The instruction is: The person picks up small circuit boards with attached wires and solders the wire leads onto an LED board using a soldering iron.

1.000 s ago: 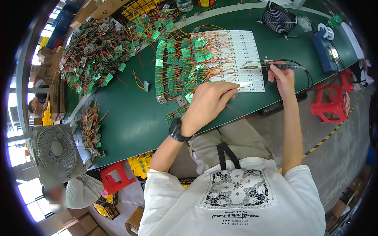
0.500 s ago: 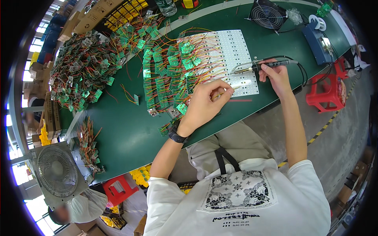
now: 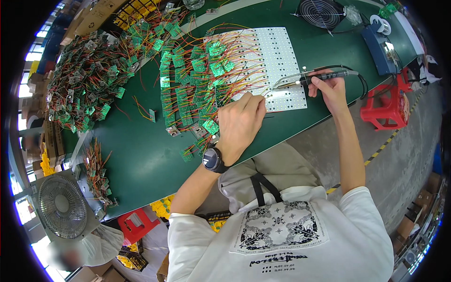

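In my right hand (image 3: 330, 92) is a soldering iron (image 3: 329, 76) with a thin guide tube along it, its tip low over a white perforated-looking panel (image 3: 282, 49). My left hand (image 3: 241, 121) is closed in a pinch at the panel's lower part, close to the iron's tip; what its fingers hold is too small and hidden to name. Red and yellow wires (image 3: 244, 61) run across the panel from rows of green circuit boards (image 3: 183, 96) beside it, and my left hand partly covers the nearest boards.
A large heap of wired boards (image 3: 87, 82) lies at the left, with a smaller bundle (image 3: 97, 174) nearer. At the far right stand a black fan (image 3: 321, 15) and a blue soldering unit (image 3: 379, 49). Red stools (image 3: 386, 110) and a floor fan (image 3: 62, 204) flank the green table (image 3: 145, 164).
My left hand has turned over and moved left and slightly up, its fingertips now nearer the iron's tip. The right hand hardly moves. The whole view has shifted a little.
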{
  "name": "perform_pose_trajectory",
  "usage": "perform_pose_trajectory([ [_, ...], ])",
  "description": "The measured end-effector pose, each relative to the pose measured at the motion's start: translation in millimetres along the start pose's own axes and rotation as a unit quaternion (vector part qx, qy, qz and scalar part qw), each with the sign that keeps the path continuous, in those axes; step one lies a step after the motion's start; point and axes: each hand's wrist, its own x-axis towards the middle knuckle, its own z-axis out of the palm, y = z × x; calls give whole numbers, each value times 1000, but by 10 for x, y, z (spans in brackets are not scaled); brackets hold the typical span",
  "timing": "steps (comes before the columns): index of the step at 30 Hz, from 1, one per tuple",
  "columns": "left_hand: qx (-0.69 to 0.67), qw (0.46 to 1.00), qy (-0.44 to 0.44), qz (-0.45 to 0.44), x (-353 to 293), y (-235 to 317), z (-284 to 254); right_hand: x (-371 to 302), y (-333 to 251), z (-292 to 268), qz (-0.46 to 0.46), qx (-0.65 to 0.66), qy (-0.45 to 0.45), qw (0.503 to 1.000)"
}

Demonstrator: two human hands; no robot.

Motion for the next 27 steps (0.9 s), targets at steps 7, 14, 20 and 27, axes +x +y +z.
perform_pose_trajectory([
  [7, 48, 999, 7, -7, -13, 25, 46, -21, 39, -49, -3, -23, -17, 1000],
  [14, 51, 999, 8, -9, -17, 26, 38, -27, 19, -29, -3, -28, -29, 999],
  [20, 47, 999, 13, 2, -19, 16, 38, -25, 28, -21, -2, -36, -33, 999],
  [27, 44, 999, 8, 0, -22, 9, 31, -27, 30, -25, -8, -48, -30, 998],
])
